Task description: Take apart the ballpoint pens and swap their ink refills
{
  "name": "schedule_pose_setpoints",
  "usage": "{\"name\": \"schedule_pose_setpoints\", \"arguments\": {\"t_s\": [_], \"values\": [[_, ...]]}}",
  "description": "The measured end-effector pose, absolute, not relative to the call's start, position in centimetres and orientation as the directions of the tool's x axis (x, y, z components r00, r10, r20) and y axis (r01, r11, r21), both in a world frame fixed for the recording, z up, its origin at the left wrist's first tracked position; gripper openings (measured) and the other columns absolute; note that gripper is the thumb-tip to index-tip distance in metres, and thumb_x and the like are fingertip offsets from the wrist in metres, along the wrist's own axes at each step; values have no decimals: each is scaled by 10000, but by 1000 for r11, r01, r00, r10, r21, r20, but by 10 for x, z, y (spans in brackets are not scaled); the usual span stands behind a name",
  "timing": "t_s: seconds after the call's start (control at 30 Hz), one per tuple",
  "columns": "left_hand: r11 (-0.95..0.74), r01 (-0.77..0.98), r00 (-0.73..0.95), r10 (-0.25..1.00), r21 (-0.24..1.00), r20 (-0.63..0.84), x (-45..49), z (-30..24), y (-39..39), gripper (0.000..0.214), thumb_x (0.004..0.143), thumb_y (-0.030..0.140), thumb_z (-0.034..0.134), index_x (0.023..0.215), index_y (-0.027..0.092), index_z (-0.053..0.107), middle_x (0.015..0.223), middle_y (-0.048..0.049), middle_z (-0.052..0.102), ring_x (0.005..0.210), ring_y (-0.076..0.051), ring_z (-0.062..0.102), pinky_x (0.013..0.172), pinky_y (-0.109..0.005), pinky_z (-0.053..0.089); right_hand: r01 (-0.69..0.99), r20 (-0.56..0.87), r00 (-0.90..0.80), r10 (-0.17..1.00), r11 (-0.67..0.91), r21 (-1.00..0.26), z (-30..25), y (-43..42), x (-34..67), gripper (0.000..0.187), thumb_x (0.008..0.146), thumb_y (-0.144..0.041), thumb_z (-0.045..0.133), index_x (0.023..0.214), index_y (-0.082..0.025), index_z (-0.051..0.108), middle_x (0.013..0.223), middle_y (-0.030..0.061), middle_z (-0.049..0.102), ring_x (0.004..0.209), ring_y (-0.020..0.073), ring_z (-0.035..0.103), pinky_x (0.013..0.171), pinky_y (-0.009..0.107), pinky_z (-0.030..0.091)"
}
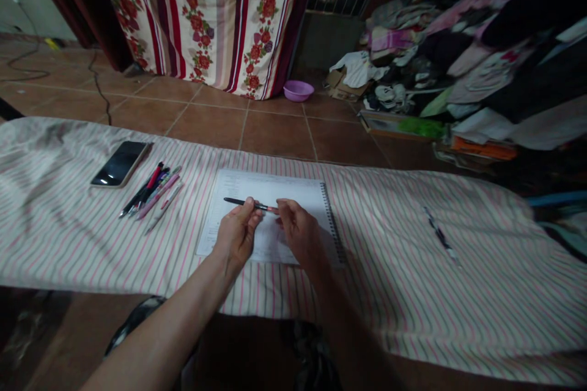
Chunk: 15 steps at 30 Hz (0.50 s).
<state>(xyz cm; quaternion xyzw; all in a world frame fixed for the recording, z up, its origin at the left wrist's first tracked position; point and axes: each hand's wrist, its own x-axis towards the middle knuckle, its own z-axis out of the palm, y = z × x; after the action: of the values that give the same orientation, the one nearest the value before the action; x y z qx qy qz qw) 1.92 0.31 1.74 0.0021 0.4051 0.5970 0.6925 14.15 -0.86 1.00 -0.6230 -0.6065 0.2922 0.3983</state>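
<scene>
A dark pen (236, 201) with a reddish part near its right end is held level between both hands, above a spiral notebook (270, 186). My left hand (238, 229) pinches it around the middle, thumb on top. My right hand (298, 226) has its fingers closed on the pen's right end. The notebook lies open on the striped cloth, its coil along the right side, with faint writing on the page. Both wrists cover part of the notebook's lower half.
Left of the notebook lie a pile of pens (156, 189) and a dark-screened phone (121, 164). Another pen (441, 236) rests on the striped cloth (389, 275) at the right. Beyond the table are a floral curtain (197, 12), a purple basin (298, 91) and heaped clothes (481, 61).
</scene>
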Motion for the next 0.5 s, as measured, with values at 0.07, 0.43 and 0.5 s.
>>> {"name": "schedule_pose_setpoints", "arguments": {"t_s": [0.07,0.43,0.5], "values": [[285,-840,-40,815,461,-577,18,18,4,172,825,58,521,663,70,576,600,-37,585,484,-48,555,462,-94,477,502,234,86,968,161,-850,10,-9,142,333,822,-428,498,1023,-181,593,879,72,693,742,165,658,686,262,508],[316,-845,29,834,433,-552,19,19,1,193,810,55,545,619,75,560,556,-4,531,453,-25,497,446,-80,449,677,169,78,983,72,-732,13,-13,145,400,870,-453,392,765,-180,665,628,38,669,565,149,622,541,228,443],[324,-834,40,843,446,-537,20,18,-1,200,807,58,550,608,72,559,554,-7,534,457,-28,499,440,-83,447,702,144,97,985,35,-711,12,-13,144,471,885,-473,332,746,-183,676,587,35,661,527,144,614,519,225,422]]}}
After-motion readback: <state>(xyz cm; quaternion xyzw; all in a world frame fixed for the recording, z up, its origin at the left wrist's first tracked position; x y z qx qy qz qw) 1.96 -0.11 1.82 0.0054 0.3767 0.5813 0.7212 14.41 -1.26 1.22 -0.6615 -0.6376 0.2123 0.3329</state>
